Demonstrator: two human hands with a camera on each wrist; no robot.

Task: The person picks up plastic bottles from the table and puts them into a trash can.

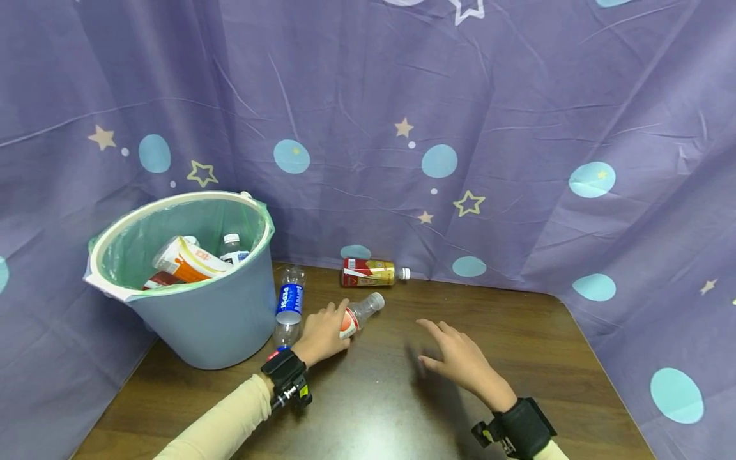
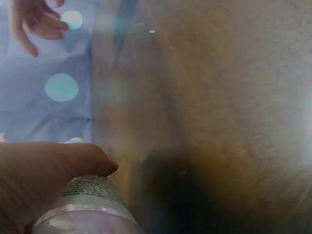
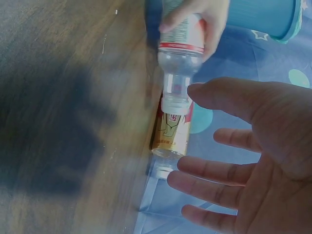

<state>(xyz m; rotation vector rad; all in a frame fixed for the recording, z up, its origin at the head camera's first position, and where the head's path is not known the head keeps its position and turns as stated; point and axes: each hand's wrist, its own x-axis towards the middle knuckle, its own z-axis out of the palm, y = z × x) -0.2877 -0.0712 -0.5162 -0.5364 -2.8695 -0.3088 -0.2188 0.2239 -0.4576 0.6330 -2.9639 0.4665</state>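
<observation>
My left hand (image 1: 324,332) grips a clear plastic bottle (image 1: 360,314) with a red and white label that lies on the brown table (image 1: 517,332); the bottle (image 3: 179,58) and the left hand's fingers (image 3: 207,14) also show in the right wrist view, and the left wrist view shows the bottle's label (image 2: 90,187) under my thumb (image 2: 73,158). My right hand (image 1: 457,358) hovers open over the table, fingers spread, holding nothing, to the right of the bottle. A blue-labelled bottle (image 1: 290,303) lies beside the bin. A yellow and red bottle (image 1: 370,273) lies near the curtain.
A blue bin (image 1: 195,287) with a green liner stands at the left and holds several bottles and cartons. A purple curtain (image 1: 517,160) with stars and dots surrounds the table at the back and both sides.
</observation>
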